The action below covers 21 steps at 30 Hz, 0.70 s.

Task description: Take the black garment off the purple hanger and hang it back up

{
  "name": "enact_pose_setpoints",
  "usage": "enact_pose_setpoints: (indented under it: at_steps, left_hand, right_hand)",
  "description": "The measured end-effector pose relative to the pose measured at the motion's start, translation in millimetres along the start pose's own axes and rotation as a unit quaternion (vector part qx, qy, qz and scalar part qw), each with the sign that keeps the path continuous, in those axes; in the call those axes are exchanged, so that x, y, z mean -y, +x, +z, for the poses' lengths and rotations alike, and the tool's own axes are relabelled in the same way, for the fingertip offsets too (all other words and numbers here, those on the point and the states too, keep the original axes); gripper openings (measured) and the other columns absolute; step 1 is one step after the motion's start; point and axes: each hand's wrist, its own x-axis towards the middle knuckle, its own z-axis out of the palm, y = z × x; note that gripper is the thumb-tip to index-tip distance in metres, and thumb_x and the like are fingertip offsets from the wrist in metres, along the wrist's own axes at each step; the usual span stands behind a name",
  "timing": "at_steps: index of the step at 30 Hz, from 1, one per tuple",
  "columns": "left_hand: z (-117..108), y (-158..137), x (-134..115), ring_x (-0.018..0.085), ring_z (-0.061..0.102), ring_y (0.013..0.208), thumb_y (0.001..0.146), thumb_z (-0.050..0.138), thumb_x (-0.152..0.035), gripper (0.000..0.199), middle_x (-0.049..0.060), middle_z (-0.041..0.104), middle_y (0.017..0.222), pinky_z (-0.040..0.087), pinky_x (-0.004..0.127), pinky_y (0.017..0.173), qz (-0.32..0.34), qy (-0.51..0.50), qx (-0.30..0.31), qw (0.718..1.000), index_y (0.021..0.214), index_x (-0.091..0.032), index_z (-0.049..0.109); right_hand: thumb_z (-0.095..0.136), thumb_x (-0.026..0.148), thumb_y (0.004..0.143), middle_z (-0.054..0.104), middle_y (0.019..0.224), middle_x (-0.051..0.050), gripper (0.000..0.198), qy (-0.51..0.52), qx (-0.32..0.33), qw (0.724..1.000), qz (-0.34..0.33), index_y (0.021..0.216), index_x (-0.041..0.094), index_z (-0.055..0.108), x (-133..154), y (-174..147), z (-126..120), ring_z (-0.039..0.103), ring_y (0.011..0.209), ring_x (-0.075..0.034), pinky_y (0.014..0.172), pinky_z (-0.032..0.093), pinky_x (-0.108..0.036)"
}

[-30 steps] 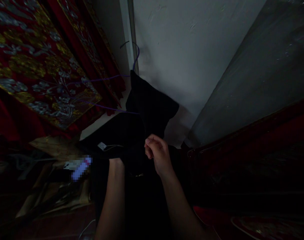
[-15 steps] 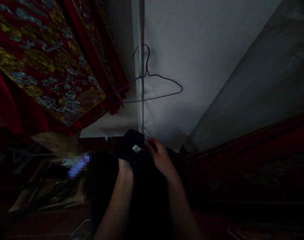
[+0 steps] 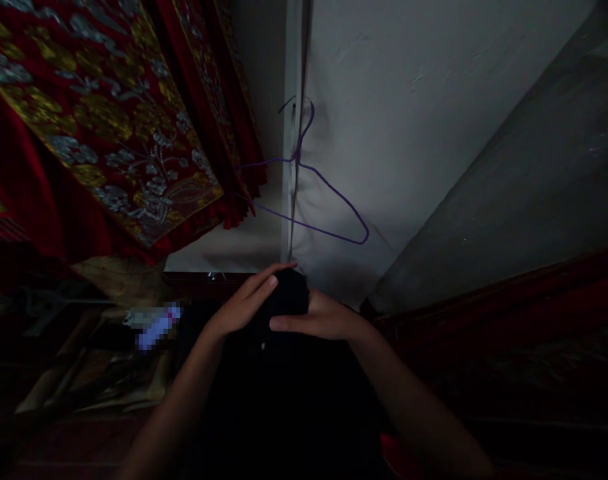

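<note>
Left hand (image 3: 244, 304) has come up around the cloth (image 3: 293, 291), and with the right hand (image 3: 329, 317) I have it clasped between them. Probably soft and light; I'd grip its bunched sides.

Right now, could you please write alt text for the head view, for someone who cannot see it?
In dim light, a person's left hand and right hand hold a bunched black cloth between them. Beyond it, a bare purple hanger hangs before a pale wall, with embroidered red cloth at upper left.
</note>
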Motion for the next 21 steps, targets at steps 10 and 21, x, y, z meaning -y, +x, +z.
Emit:
enact_pose_setpoints:
  at_steps: [10, 21]
  left_hand:
    - [-55, -29, 51, 0.026, 0.071, 0.087, 0.091, 0.061, -0.054, 0.040, 0.007, 0.079, 0.100, 0.053, 0.034, 0.081, -0.110, 0.167, 0.184, 0.962, 0.103, -0.019, 0.076]
    - [-71, 9, 2, 0.023, 0.065, 0.067, 0.099, 0.046, -0.054, 0.046, 0.008, 0.070, 0.073, 0.040, 0.031, 0.064, -0.013, 0.436, 0.154, 0.887, 0.078, -0.020, 0.069]
  right_hand:
    - [0.071, 0.022, 0.081, 0.074, 0.078, -0.002, 0.005, -0.239, -0.270, 0.924, -0.124, 0.077, 0.020, 0.073, 24, 46, -94, 0.067, 0.075, -0.021, 0.071, 0.051, -0.031]
    - [0.061, 0.041, 0.088, 0.072, 0.074, -0.005, 0.030, -0.291, -0.347, 0.888, -0.080, 0.071, 0.017, 0.066, -40, 107, -160, 0.067, 0.078, -0.023, 0.076, 0.050, -0.032]
